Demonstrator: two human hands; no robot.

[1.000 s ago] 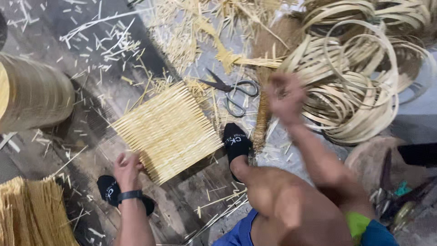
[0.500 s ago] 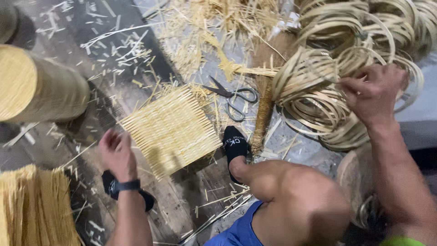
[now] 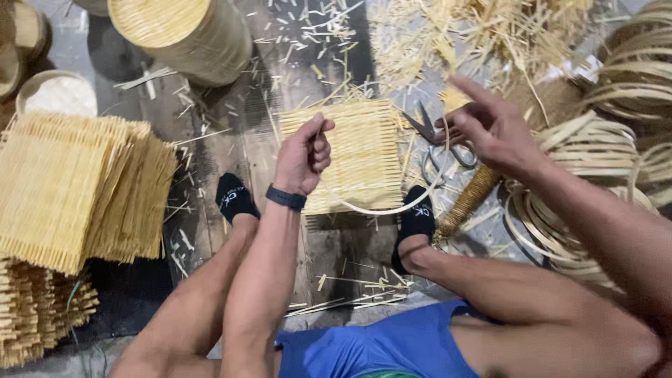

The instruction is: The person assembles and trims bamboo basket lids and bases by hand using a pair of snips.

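A thin pale cane strip [image 3: 381, 208] curves in a loop between both hands, above a square woven bamboo mat [image 3: 360, 150] lying on the floor. My left hand [image 3: 304, 154], with a dark wristband, pinches one end of the strip over the mat's left edge. My right hand [image 3: 490, 126] holds the other end near the scissors [image 3: 439, 140], index finger pointing out. My two feet in black socks rest at the mat's near corners.
Coils of flat cane strip [image 3: 595, 182] lie at the right. A stack of woven mats [image 3: 77, 182] stands at the left. A roll of bamboo slats [image 3: 185, 31] lies at the top left. Loose shavings [image 3: 483, 35] cover the floor beyond.
The view swung left. My right hand drew a strip out of the coils toward the mat. My left hand rose from the floor and gripped the strip's other end.
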